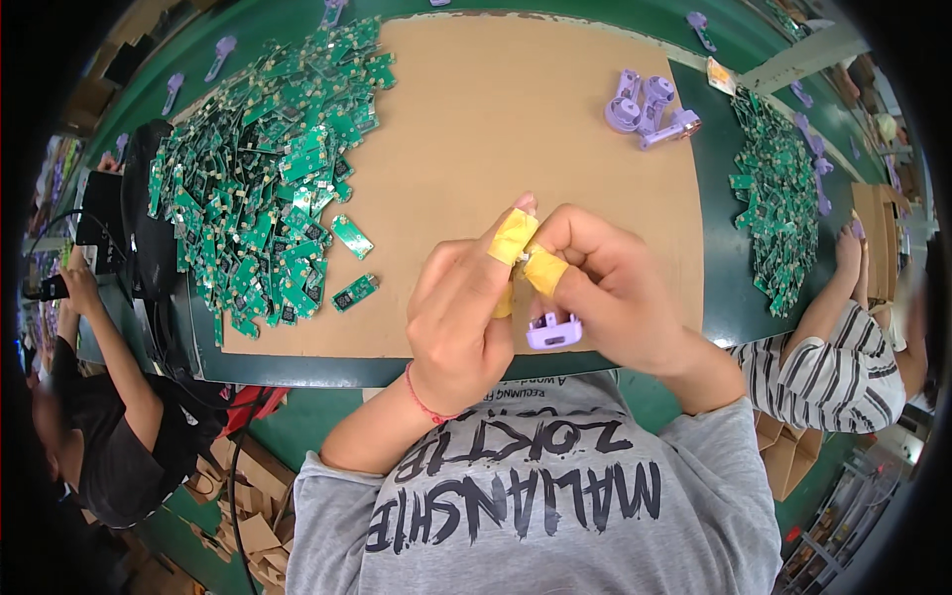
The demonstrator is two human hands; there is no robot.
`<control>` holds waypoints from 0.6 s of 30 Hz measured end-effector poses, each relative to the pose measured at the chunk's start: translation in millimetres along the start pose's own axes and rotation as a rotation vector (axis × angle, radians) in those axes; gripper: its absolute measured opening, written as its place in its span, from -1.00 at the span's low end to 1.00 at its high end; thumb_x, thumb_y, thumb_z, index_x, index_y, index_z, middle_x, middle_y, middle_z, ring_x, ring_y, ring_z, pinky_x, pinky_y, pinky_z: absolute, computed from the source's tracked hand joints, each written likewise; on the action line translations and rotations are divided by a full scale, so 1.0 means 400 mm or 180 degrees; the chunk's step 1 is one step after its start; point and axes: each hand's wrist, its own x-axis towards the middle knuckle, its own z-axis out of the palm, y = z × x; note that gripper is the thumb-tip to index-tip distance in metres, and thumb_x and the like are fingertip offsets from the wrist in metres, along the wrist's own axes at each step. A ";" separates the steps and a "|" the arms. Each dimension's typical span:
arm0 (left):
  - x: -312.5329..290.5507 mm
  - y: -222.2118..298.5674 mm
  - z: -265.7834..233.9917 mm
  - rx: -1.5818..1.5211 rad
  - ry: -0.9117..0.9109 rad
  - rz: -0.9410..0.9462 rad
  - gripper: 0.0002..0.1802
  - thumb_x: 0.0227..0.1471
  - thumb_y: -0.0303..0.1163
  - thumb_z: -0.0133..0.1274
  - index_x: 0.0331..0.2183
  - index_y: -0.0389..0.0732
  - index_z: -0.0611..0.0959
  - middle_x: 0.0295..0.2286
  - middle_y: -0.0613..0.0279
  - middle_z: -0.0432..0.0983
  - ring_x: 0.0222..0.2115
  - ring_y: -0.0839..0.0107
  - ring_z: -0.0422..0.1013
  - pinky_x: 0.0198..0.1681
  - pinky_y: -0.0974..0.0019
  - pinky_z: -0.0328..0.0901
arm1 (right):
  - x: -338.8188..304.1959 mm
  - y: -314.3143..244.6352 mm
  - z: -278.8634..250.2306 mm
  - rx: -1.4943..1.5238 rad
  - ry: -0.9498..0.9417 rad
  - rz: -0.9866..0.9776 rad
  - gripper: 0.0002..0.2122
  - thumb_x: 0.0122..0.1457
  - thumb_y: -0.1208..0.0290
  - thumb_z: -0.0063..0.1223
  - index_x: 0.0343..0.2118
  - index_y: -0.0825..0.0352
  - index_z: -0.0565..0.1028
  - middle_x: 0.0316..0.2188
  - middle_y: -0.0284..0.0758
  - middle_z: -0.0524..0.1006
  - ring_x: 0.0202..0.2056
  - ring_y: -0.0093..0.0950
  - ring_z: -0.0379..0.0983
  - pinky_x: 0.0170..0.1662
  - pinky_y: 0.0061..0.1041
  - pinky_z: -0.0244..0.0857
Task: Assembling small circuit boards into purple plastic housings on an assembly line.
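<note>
Above the near edge of the brown board, my two hands are close together with yellow tape round some fingers. My left hand (461,312) is closed round a purple plastic housing (553,333), whose end juts out below the fingers; most of it is hidden. My right hand (627,297) pinches with thumb and forefinger against the left fingertips. A tiny white piece (524,257) shows between the taped fingers; its kind is too small to tell. Two loose green circuit boards, one (352,237) and another (356,293), lie left of my hands.
A big heap of green circuit boards (248,188) covers the board's left side. Several purple handheld fan bodies (650,107) lie at the far right. Another circuit-board heap (778,208) is on the green table beyond. People sit on both sides; a metal post (808,58) stands far right.
</note>
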 end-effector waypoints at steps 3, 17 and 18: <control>-0.004 0.009 0.004 0.0056 0.0146 -0.0018 -0.42 -0.47 -0.74 -0.11 -0.19 -0.47 0.45 -0.21 -0.02 0.43 -0.49 0.25 0.37 -0.35 0.34 0.27 | -0.005 0.018 0.012 0.0095 0.0116 -0.0271 -0.97 0.07 0.58 -0.19 -0.43 0.39 0.32 -0.62 -0.49 0.32 -0.58 -0.80 0.20 -0.56 -0.76 0.09; -0.016 -0.013 0.000 -0.0129 0.0203 0.0302 -0.40 -0.46 -0.70 -0.15 -0.17 -0.45 0.44 -0.18 -0.07 0.41 -0.47 0.27 0.39 -0.33 0.34 0.27 | -0.012 0.015 0.007 0.0056 -0.0103 -0.0195 -0.97 0.06 0.57 -0.19 -0.47 0.37 0.31 -0.67 -0.50 0.30 -0.62 -0.80 0.19 -0.58 -0.77 0.07; -0.016 -0.012 -0.002 -0.0136 0.0194 0.0303 -0.40 -0.46 -0.70 -0.15 -0.17 -0.45 0.44 -0.18 -0.07 0.41 -0.47 0.27 0.39 -0.33 0.34 0.27 | -0.010 0.018 0.006 0.0184 -0.0145 -0.0131 -0.97 0.05 0.57 -0.19 -0.48 0.37 0.32 -0.68 -0.51 0.29 -0.63 -0.80 0.18 -0.59 -0.77 0.06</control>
